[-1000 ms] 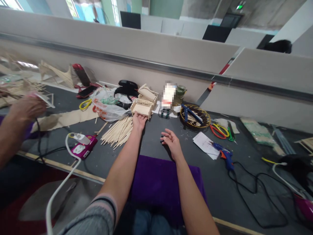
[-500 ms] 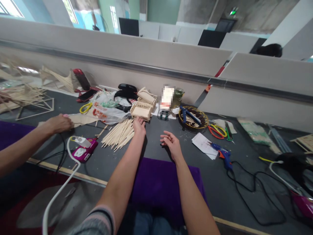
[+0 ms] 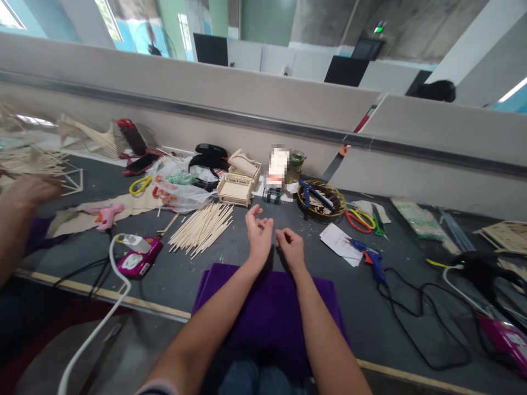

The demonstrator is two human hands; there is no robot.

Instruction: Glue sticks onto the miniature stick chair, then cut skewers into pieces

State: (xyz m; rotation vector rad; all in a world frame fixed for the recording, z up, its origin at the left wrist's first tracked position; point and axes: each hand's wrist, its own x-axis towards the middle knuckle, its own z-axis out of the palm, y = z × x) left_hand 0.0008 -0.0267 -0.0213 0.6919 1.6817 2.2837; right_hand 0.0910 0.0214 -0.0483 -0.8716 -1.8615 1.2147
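My left hand (image 3: pixel 259 237) hovers above the dark table, its fingers bent and apart, with nothing visible in it. Close on its right, my right hand (image 3: pixel 292 251) has its fingers curled in toward the thumb; whether something small is in them is hidden. The two hands face each other without clearly touching. A fanned pile of thin wooden sticks (image 3: pixel 200 229) lies left of my left hand. Behind the hands stands a small wooden stick-built bed-like model (image 3: pixel 235 189). Under my forearms is a folded purple cloth (image 3: pixel 263 307).
At right are a wicker basket (image 3: pixel 341 206) with blue pliers (image 3: pixel 315 196), white papers (image 3: pixel 340 244) and a blue glue gun (image 3: pixel 373 260) with a trailing cord. Leftward are a pink glue gun (image 3: pixel 107 215), a magenta power strip (image 3: pixel 142 258) and a co-worker's hand (image 3: pixel 35 192).
My left hand has come back from the wooden model toward my right hand. My right hand's fingers have curled in. The co-worker's hand moved left, uncovering the pink glue gun.
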